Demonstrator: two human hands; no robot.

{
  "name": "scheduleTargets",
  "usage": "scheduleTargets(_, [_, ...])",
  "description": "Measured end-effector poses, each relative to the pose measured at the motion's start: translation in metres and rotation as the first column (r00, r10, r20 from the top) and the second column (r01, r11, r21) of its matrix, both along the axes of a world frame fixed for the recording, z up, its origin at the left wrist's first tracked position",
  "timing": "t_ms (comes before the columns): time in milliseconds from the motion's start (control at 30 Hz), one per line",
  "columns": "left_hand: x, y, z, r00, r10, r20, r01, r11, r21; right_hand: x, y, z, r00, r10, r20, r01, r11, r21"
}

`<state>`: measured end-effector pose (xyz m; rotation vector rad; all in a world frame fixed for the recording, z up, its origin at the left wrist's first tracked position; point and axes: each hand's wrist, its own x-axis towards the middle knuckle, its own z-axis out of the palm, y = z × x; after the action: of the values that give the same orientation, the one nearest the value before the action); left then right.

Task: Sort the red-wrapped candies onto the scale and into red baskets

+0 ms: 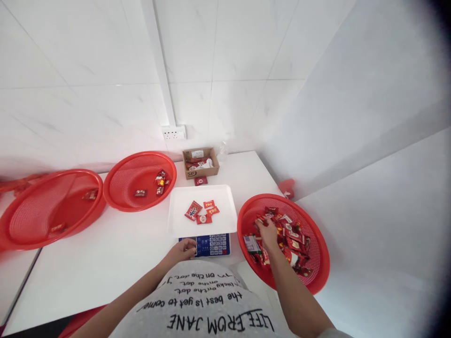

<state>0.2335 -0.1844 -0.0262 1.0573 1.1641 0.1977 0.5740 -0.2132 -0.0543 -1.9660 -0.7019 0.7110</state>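
My right hand (268, 233) reaches into the red plastic basket (319, 234) at the right, its fingers closed on a small red snack packet (261, 218). Around it lie many loose packets, mostly red, and a green and white one (251, 243). My left hand (183, 249) rests at the left end of the blue keypad (218, 245) of a weighing scale, fingers curled together, with nothing visible in them. On the scale's white tray (202, 194) lie several red packets (203, 218), the largest one (193, 210) at the left.
Behind the tray stands a small cardboard box (190, 174) with packets inside; another red packet (201, 180) lies before it. Two more red baskets, one nearer (116, 180) and one farther left (75, 176), hold a few packets. A wall socket (174, 133) is above the white table (105, 263).
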Motion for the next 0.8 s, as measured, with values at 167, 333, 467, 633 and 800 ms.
scheduleTargets(167, [0.015,0.009,0.022,0.999,-0.023,0.031,0.024,0.999,-0.048,-0.028,0.004,0.056,0.857,-0.015,-0.515,0.138,0.97,0.202])
scheduleTargets(333, [0.035,0.015,0.053,0.974,0.01,0.227,0.001,0.999,-0.049,-0.087,0.009,0.095,0.664,0.376,-0.646,-0.386,0.913,0.134])
scheduleTargets(467, [0.045,0.014,0.061,0.906,0.072,0.416,-0.022,0.992,-0.123,-0.131,0.01,0.101,0.481,0.626,-0.614,-0.664,0.717,0.211])
scheduleTargets(633, [0.045,0.012,0.052,0.866,0.264,0.424,-0.133,0.94,-0.313,-0.153,0.01,0.093,0.456,0.687,-0.565,-0.683,0.678,0.273])
scheduleTargets(800, [0.031,0.018,0.055,0.81,0.536,0.237,-0.439,0.823,-0.36,-0.147,0.018,0.079,0.523,0.464,-0.715,-0.552,0.824,0.131])
